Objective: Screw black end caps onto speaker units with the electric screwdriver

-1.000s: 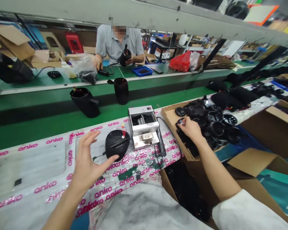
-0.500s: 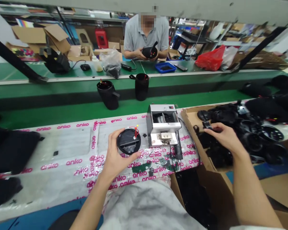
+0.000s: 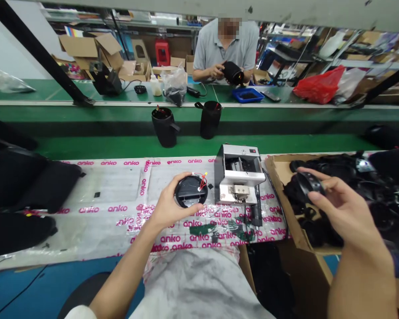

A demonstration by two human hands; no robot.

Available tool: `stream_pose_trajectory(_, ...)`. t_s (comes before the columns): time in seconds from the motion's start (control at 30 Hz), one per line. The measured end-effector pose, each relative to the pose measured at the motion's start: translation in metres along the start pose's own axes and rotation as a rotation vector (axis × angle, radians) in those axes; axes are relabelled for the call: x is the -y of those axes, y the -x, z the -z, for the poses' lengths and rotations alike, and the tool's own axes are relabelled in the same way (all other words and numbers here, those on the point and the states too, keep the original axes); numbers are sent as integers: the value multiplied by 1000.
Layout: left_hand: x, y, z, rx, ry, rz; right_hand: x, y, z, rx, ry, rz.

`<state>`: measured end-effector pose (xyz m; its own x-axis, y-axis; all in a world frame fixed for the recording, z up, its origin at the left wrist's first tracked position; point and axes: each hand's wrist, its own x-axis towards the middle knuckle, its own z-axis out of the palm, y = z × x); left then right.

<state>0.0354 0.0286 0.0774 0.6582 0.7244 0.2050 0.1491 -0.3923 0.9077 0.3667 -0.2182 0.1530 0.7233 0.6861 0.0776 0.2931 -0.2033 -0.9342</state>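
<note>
My left hand (image 3: 168,204) gripped a round black cap (image 3: 190,192) by its rim, fingers spread wide around it, with red and yellow wires (image 3: 203,180) on top. It sat just beside a silver bench machine (image 3: 240,173). My right hand (image 3: 344,215) held a curved black piece (image 3: 307,185) in bent fingers above a cardboard tray (image 3: 275,177) heaped with black parts (image 3: 322,195). Under the cap lay a plastic sheet (image 3: 113,190) printed "anko" in pink, its far edge along a green conveyor belt (image 3: 186,148).
</note>
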Motion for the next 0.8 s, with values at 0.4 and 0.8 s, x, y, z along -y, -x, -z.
stream_pose_trajectory(0.4, -37, 7, 8, -70, -182, -211, -52, 78, -137, 686, 399, 275)
stream_pose_trajectory(0.8, -63, -8, -31, -196, -569, -313, -47, 78, -135, 774, 156, 133)
